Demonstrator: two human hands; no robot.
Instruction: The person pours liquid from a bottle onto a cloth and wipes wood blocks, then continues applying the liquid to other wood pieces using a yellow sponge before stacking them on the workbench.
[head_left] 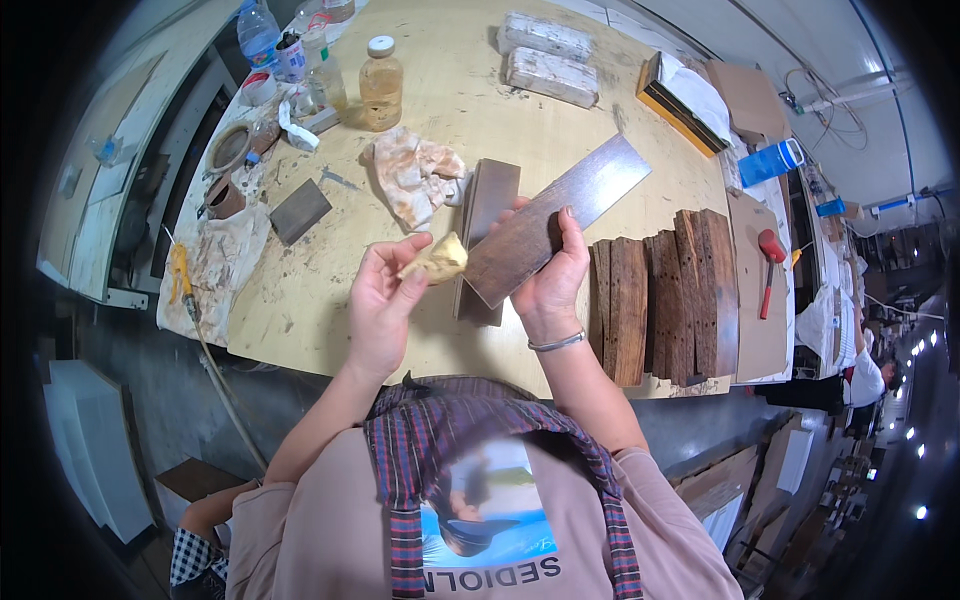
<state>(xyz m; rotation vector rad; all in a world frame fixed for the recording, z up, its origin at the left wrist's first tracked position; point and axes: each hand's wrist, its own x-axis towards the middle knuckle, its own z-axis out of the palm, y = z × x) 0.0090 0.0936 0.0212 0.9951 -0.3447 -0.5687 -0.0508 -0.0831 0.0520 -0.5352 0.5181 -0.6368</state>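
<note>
Pinched in the fingers of my left hand is a small crumpled yellow rag, stained brown in places. My right hand grips a dark brown wooden board, tilted up toward the far right, its upper part shiny; the thumb lies on its face. The rag is beside the board's near-left end. Below them, more dark wooden boards lie on the table, partly hidden by the held one. Just beyond my left hand lies a stained white cloth.
Rows of dark wooden pieces stand at the right of the worktable. A bottle of amber liquid, other bottles and a sanding block are at the left. Wrapped white bundles lie at the back; a red-handled tool is far right.
</note>
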